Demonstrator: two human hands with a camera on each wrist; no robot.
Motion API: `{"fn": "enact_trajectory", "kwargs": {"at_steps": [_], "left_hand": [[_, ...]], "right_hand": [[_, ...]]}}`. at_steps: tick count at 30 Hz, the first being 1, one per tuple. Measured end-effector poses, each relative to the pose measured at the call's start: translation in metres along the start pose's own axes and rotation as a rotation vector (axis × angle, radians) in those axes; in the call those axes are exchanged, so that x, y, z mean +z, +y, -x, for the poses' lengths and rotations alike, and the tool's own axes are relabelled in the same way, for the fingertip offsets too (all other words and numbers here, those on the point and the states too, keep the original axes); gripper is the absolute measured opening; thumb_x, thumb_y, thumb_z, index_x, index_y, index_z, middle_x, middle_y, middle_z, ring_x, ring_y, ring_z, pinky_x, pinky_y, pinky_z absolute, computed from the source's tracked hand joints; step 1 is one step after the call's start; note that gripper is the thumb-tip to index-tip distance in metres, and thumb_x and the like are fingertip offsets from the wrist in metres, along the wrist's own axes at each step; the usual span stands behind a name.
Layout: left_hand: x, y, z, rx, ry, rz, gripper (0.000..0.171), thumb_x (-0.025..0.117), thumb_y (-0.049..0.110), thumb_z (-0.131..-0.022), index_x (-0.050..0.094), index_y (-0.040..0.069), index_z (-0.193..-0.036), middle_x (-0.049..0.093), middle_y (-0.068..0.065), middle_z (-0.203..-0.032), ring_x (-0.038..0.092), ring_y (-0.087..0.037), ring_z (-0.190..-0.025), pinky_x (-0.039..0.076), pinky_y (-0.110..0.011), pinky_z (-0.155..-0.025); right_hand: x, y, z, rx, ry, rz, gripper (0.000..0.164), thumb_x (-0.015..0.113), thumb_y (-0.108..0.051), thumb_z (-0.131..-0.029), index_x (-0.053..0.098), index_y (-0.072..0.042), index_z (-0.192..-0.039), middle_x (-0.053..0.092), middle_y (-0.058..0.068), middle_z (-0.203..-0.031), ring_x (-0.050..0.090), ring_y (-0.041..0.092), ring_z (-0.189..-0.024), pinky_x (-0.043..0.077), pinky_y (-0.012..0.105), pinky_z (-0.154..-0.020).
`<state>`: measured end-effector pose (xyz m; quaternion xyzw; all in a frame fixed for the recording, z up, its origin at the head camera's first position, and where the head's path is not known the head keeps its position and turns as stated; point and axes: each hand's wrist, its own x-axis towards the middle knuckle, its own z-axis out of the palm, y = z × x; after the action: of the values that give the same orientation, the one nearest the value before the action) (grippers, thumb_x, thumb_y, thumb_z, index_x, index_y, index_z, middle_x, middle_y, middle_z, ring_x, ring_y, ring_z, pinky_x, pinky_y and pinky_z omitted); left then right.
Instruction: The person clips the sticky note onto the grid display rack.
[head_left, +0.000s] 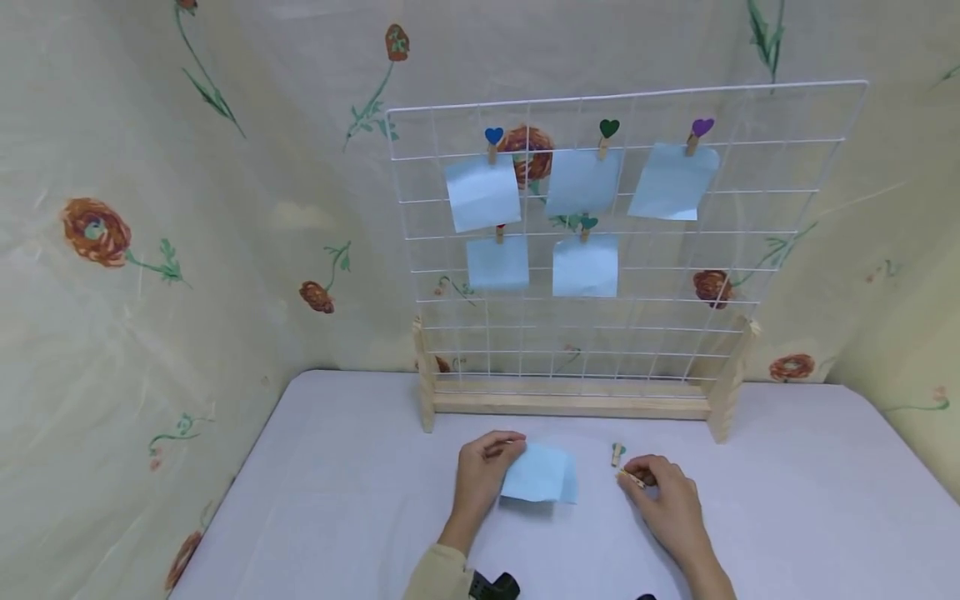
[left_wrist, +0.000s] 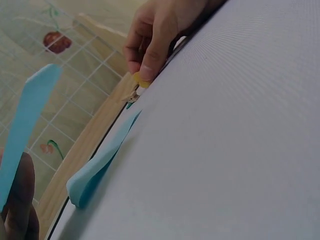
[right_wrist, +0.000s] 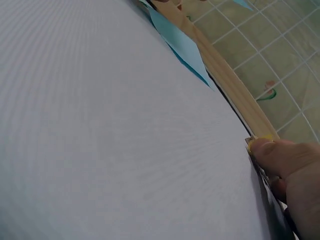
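Note:
My left hand (head_left: 482,477) pinches light blue paper (head_left: 534,473) by its upper left corner, just above the table. In the left wrist view one blue part (left_wrist: 31,115) stands up by my fingers and another curls down near the tabletop; whether they are separate sheets I cannot tell. My right hand (head_left: 670,507) pinches a small wooden clothespin (head_left: 632,477) between thumb and fingertips; its yellow decoration (left_wrist: 143,80) shows in the left wrist view. Just beyond those fingertips lies another clothespin (head_left: 617,455) with a green heart.
A white wire grid (head_left: 487,329) in a wooden stand (head_left: 570,404) rises behind my hands. Several blue notes, such as this one (head_left: 483,196), hang there from heart-topped clothespins. White cloth covers the table (head_left: 337,475); floral fabric (head_left: 187,333) hangs behind and beside it.

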<state>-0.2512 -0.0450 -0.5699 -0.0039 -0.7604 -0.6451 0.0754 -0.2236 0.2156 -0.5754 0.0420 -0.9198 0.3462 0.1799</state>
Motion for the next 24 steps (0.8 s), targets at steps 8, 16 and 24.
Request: {"fn": "enact_trajectory", "kwargs": {"at_steps": [8, 16, 24], "left_hand": [[0.0009, -0.0011, -0.0003, -0.015, -0.053, -0.008, 0.013, 0.07, 0.038, -0.082, 0.072, 0.032, -0.094, 0.072, 0.013, -0.091, 0.067, -0.005, -0.086, 0.052, -0.018, -0.076], [0.0018, 0.0014, -0.0069, -0.027, 0.063, 0.033, 0.016, 0.069, 0.036, -0.084, 0.074, 0.025, -0.094, 0.074, 0.008, -0.093, 0.067, -0.004, -0.087, 0.053, -0.015, -0.074], [-0.0016, 0.0034, -0.0076, -0.042, 0.174, 0.082, 0.02, 0.072, 0.034, -0.081, 0.075, 0.019, -0.094, 0.075, 0.002, -0.085, 0.069, -0.008, -0.085, 0.053, -0.016, -0.074]], "right_hand": [[-0.0005, 0.0021, -0.0004, -0.045, 0.064, -0.032, 0.02, 0.066, -0.01, -0.087, 0.068, -0.008, -0.107, 0.056, -0.003, -0.081, 0.043, 0.002, -0.072, 0.033, 0.022, -0.066], [-0.0007, 0.0045, 0.0007, 0.017, 0.054, -0.087, 0.022, 0.07, -0.016, -0.085, 0.066, -0.013, -0.106, 0.062, -0.004, -0.087, 0.051, -0.003, -0.076, 0.039, 0.015, -0.069], [0.0001, 0.0021, -0.0003, 0.041, 0.052, -0.136, 0.02, 0.074, -0.02, -0.082, 0.066, -0.013, -0.1, 0.063, -0.003, -0.083, 0.053, -0.001, -0.072, 0.039, 0.013, -0.067]]}}
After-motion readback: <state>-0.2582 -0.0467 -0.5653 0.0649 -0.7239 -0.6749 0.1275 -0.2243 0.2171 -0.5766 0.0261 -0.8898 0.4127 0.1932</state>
